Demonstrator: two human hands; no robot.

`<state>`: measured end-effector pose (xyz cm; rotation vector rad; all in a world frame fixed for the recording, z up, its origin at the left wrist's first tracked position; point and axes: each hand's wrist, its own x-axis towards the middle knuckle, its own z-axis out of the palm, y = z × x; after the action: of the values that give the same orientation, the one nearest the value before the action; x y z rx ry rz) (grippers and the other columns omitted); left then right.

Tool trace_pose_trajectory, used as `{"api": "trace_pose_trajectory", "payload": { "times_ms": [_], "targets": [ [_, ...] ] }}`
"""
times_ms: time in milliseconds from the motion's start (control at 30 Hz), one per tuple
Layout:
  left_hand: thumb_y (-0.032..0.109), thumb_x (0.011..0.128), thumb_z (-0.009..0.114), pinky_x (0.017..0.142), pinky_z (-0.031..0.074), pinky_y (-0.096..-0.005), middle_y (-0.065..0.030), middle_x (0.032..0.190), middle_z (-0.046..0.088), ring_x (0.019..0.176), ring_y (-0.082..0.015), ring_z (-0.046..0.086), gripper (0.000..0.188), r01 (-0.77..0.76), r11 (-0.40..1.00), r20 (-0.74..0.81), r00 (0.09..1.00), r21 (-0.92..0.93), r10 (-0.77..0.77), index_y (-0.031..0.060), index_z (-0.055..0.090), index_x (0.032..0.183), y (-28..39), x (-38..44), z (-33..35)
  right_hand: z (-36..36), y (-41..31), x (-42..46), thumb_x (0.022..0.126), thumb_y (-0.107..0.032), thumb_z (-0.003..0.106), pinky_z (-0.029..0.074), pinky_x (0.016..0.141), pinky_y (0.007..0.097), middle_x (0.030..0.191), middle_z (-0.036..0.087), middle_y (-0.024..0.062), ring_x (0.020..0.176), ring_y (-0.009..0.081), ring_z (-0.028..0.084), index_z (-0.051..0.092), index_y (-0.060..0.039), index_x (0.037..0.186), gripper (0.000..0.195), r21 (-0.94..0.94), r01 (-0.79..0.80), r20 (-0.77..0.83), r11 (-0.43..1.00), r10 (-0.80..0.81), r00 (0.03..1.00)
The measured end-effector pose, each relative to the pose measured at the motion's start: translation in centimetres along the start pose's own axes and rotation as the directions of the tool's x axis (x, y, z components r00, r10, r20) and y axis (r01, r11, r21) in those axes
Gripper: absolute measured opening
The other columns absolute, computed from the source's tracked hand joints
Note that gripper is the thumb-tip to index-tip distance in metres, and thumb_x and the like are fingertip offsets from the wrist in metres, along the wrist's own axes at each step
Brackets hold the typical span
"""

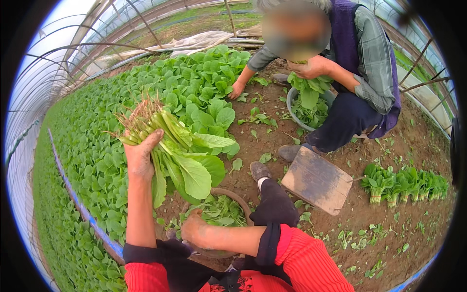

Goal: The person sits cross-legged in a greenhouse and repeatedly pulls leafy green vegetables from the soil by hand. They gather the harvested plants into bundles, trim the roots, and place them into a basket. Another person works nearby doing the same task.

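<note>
My left hand (141, 157) is closed around a thick bunch of leafy greens (191, 169), its roots pointing up and the leaves hanging down to the right. Soil clings to my thumb. My right hand (194, 228) is at the left rim of a round basin (240, 202) that holds loose green leaves (222, 211). The fingers of that hand are curled and partly hidden, so whether they hold a leaf does not show. The basin stands between my legs.
A co-worker sits opposite, one hand at the growing greens (204, 76), beside a grey bucket (292, 106) of leaves. A wooden board (317, 180) lies right of my shoe. Several banded bunches (377, 182) stand on the soil at right. A blue strip (85, 213) crosses the bed.
</note>
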<state>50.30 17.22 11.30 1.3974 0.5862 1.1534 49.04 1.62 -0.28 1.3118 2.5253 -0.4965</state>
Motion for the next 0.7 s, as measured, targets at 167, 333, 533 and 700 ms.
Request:
{"api": "trace_pose_trajectory", "payload": {
  "times_ms": [167, 333, 533, 700],
  "targets": [
    [-0.013, 0.073, 0.065, 0.084, 0.056, -0.0303, -0.014, 0.114, 0.065, 0.099, -0.0208, 0.066, 0.062, 0.024, 0.999, 0.013, 1.0, -0.046, -0.023, -0.0017, 0.049, 0.132, -0.8, 0.2, -0.8, 0.3, 0.5, 0.8, 0.075, -0.016, 0.07, 0.045, 0.075, 0.0636, 0.104, 0.068, 0.0178, 0.093, 0.0421, 0.063, 0.069, -0.0047, 0.109, 0.036, 0.016, 0.019, 0.063, 1.0, -0.02, 0.998],
    [-0.011, 0.075, 0.063, 0.084, 0.057, -0.031, -0.016, 0.112, 0.065, 0.097, -0.0207, 0.067, 0.056, -0.037, 0.998, 0.017, 0.999, -0.049, 0.038, -0.0047, 0.049, 0.129, -0.4, -0.5, -0.9, -0.3, 0.6, 0.3, 0.075, -0.013, 0.068, 0.045, 0.081, 0.0638, 0.103, 0.069, 0.0138, 0.098, 0.0349, 0.064, 0.072, -0.0073, 0.104, 0.03, 0.05, -0.036, 0.096, 0.998, 0.031, 0.995],
    [-0.014, 0.073, 0.064, 0.082, 0.057, -0.0296, -0.0153, 0.113, 0.064, 0.096, -0.0204, 0.067, 0.059, 0.035, 0.998, -0.119, 0.992, -0.049, -0.041, -0.0033, 0.049, 0.13, -1.9, -1.3, -3.9, 1.4, -0.6, 3.0, 0.075, -0.013, 0.067, 0.046, 0.08, 0.0635, 0.099, 0.07, 0.0181, 0.095, 0.0415, 0.064, 0.072, -0.0035, 0.101, 0.028, 0.007, -0.015, 0.047, 1.0, 0.014, 0.999],
    [-0.014, 0.073, 0.065, 0.082, 0.058, -0.0302, -0.0157, 0.111, 0.065, 0.094, -0.0216, 0.067, 0.06, 0.037, 0.994, -0.143, 0.988, -0.098, -0.051, -0.0036, 0.048, 0.129, -2.9, -1.9, -5.8, 1.9, -0.8, 3.5, 0.075, -0.016, 0.067, 0.048, 0.078, 0.0603, 0.097, 0.071, 0.0155, 0.093, 0.0375, 0.065, 0.073, -0.0062, 0.098, 0.025, -0.026, 0.019, 0.064, 0.999, -0.017, 0.998]
  ]
}}
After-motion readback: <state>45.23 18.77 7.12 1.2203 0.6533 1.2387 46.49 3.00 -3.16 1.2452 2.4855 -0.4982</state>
